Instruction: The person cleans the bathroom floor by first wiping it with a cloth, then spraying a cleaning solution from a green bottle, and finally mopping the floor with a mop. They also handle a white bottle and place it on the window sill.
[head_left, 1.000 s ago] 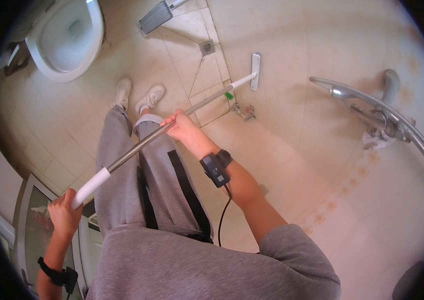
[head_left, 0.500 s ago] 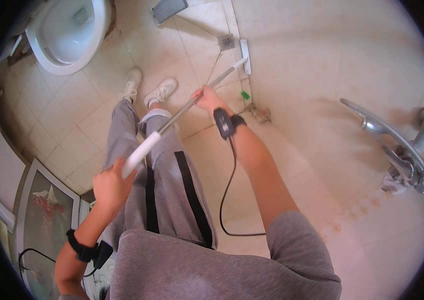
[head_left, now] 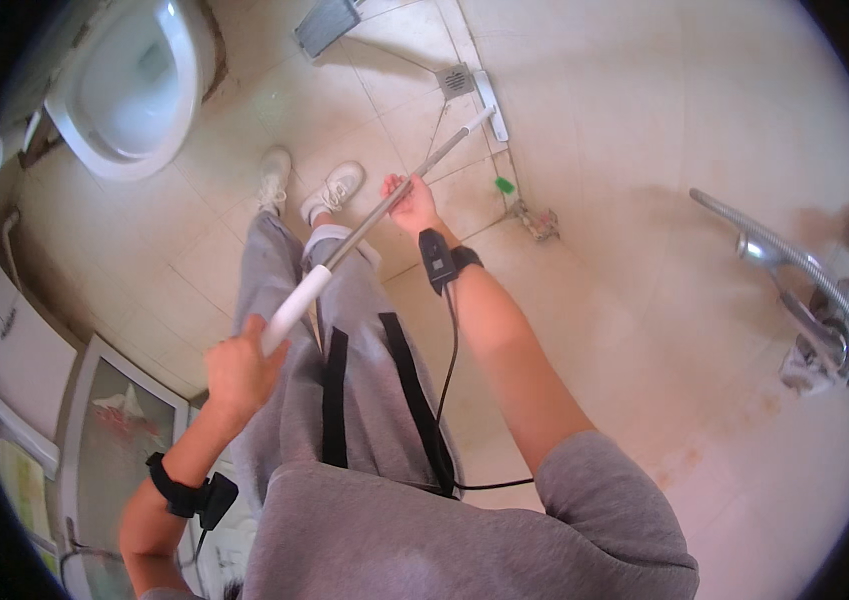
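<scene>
A long-handled floor squeegee (head_left: pixel 355 238) slants from my lap toward the far right. It has a grey pole, a white grip and a narrow white head (head_left: pixel 490 106) lying along the foot of the wall, beside the square floor drain (head_left: pixel 456 80). My left hand (head_left: pixel 243 368) is closed round the white grip near its end, above my thighs. Farther up, my right hand (head_left: pixel 409 203) cradles the pole loosely, palm turned up and fingers partly curled. Black straps with small devices sit on both wrists.
A white toilet (head_left: pixel 130 95) stands at the far left, and a grey pedal-like object (head_left: pixel 327 27) lies at the top. Near the wall are a green piece (head_left: pixel 504 185) and a small corroded fitting (head_left: pixel 539 222). On the right wall hangs a metal shower hose (head_left: pixel 795 255); a glazed door (head_left: pixel 125 425) is at left.
My right hand's fingers have loosened round the pole, and the palm faces up more. The squeegee head has edged slightly farther along the wall. The whole view has shifted a little.
</scene>
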The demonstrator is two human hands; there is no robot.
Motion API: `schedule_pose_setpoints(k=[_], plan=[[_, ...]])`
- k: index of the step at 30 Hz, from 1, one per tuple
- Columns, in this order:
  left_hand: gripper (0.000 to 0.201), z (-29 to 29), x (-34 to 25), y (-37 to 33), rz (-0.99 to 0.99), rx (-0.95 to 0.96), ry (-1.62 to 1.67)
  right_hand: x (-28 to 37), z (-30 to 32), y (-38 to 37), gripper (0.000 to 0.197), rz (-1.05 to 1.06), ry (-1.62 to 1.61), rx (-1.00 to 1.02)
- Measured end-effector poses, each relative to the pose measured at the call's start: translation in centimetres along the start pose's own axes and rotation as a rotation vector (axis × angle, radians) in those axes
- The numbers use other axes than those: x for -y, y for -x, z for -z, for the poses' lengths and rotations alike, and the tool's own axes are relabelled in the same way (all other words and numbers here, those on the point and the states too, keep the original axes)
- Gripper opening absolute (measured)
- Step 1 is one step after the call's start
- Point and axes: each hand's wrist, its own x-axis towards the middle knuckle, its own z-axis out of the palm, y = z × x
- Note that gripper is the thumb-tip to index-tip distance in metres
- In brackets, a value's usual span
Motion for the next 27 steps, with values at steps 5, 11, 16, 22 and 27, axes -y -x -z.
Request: schedule_pose_setpoints(k=[5,11,16,22,27], plan=[[0.038,4.8,-2.7,-2.1,0.029,0.407,0.390,-0.4,-2.5,2.5,0.025,0.071,-0.228,0.073],[0.041,5.3,-5.9,-2.7,0.176,0.856,0.830,-1.4,-2.5,5.2,0.028,0.087,-0.310,0.136],[0.039,2.4,-7.6,-2.6,0.315,0.907,1.283,-2.5,-0.6,7.7,0.022,0.119,-0.190,0.155],[0.030,0.9,-11.1,-3.8,0.358,0.893,1.198,-0.4,-1.3,8.3,0.023,0.124,-0.207,0.037],[0.025,5.2,-11.9,-5.2,0.274,0.781,1.028,0.6,-4.9,7.6,0.026,0.159,-0.212,0.111]])
